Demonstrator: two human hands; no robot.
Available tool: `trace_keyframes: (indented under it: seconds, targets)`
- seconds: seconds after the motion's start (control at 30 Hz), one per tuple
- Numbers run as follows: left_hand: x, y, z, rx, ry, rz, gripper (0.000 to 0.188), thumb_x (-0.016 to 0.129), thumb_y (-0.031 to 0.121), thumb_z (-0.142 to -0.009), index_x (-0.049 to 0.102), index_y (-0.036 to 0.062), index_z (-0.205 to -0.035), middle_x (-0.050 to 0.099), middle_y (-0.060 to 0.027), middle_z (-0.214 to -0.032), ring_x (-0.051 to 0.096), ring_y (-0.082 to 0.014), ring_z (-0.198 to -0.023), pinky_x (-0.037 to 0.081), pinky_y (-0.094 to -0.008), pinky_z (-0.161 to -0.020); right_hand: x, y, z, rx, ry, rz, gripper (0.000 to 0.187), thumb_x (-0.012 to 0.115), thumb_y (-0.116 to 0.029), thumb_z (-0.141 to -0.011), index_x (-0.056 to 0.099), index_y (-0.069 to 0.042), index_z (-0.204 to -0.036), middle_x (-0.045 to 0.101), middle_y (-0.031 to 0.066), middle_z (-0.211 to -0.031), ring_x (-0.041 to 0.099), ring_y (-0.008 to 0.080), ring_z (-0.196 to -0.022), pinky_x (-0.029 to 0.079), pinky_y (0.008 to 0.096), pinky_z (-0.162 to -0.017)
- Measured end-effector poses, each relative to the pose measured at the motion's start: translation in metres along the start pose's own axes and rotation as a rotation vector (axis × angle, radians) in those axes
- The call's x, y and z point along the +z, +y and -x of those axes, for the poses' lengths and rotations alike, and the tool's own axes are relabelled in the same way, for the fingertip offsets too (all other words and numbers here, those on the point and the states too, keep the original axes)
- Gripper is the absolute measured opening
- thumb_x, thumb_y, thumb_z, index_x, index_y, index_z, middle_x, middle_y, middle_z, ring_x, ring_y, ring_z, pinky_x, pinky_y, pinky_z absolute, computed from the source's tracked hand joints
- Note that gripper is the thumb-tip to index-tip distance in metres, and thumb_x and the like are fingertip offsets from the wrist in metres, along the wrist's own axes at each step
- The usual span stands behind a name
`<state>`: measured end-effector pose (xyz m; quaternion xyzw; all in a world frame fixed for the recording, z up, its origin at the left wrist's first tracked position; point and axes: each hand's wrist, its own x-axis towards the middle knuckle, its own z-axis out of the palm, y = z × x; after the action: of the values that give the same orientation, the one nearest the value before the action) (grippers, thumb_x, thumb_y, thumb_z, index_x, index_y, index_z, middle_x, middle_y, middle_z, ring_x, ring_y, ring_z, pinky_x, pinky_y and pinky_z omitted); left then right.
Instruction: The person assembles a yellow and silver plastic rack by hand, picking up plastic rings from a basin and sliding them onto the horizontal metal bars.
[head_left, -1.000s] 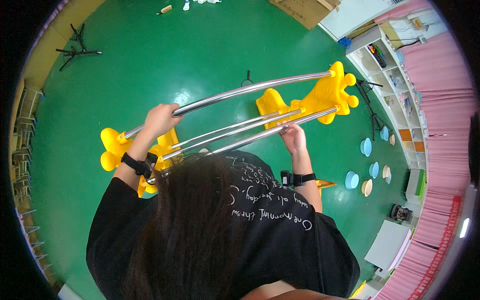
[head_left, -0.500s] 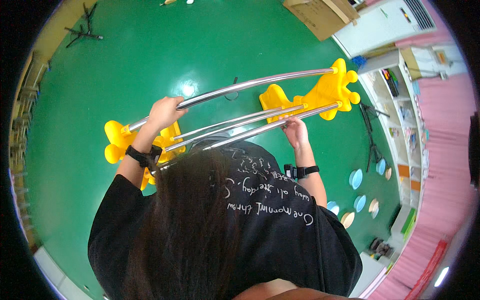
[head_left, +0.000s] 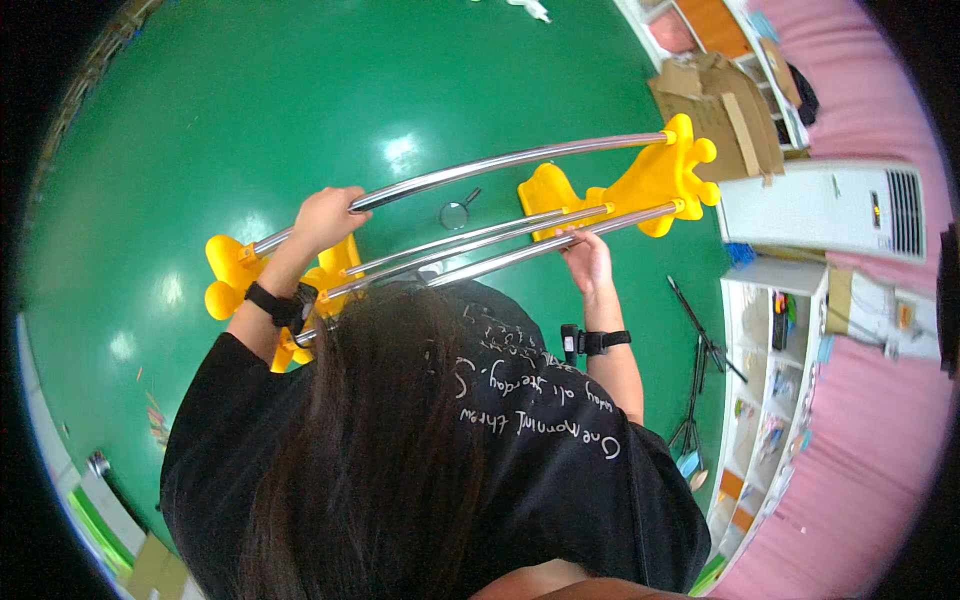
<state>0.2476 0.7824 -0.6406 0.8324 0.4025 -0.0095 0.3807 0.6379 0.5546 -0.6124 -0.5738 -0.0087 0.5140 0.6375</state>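
Observation:
Held in front of my body is a rack with long metal tubes (head_left: 510, 160) joining two yellow plastic end pieces, the right one (head_left: 650, 180) with rounded knobs at its tip. My left hand (head_left: 330, 216) is closed around the far curved tube, close to the left yellow end piece (head_left: 232, 275). At the nearer straight tube, my right hand (head_left: 588, 262) has its fingers curled against the metal, short of the right end. Two thinner tubes run between those. Hair and a black shirt hide the near tube's left part. Both wrists wear black straps with small devices.
On the green floor beyond the rack lies a black ring with a handle (head_left: 455, 213). To the right stand a black tripod (head_left: 697, 370), white shelves (head_left: 740, 420) and a white air conditioner (head_left: 810, 215). A torn cardboard box (head_left: 710, 110) is at the far right.
The room has swung clockwise in the picture as I turn left, with the rack turning along with me. Both hands keep their places on the tubes.

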Motion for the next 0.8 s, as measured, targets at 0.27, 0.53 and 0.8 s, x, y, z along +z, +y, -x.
trace_keyframes:
  seconds: [0.27,0.53,0.8]
  targets:
    - [-0.188,-0.58,-0.299,-0.082,0.115,0.032,0.022,0.062,0.031,-0.078,0.059,0.01,-0.086,0.062,-0.0157,-0.073,0.06,-0.0369,-0.071,0.046,-0.0472,-0.061,0.451,0.278,-0.483,0.093,-0.05,0.1,0.018,0.054,-0.005,-0.08,0.052,-0.002,-0.098,0.058,0.009,-0.092,0.059,0.0245,-0.089,0.043,0.0378,-0.08]
    - [-0.209,-0.481,-0.576,-0.34,0.146,0.126,0.02,0.059,0.028,-0.078,0.064,0.0128,-0.091,0.064,-0.0151,-0.08,0.061,-0.0347,-0.077,0.049,-0.0439,-0.068,0.479,0.046,-0.783,0.162,-0.2,0.297,0.019,0.056,-0.006,-0.08,0.053,-0.007,-0.098,0.06,0.0056,-0.091,0.061,0.0226,-0.089,0.044,0.0373,-0.074]
    - [-0.145,-0.42,-0.603,-0.42,0.233,0.007,0.019,0.059,0.028,-0.077,0.063,0.0126,-0.088,0.065,-0.0138,-0.08,0.062,-0.0337,-0.077,0.049,-0.0433,-0.069,0.393,0.025,-0.816,0.242,-0.333,0.322,0.009,0.051,-0.019,-0.094,0.051,-0.012,-0.098,0.062,0.005,-0.095,0.062,0.0242,-0.097,0.047,0.0388,-0.075]
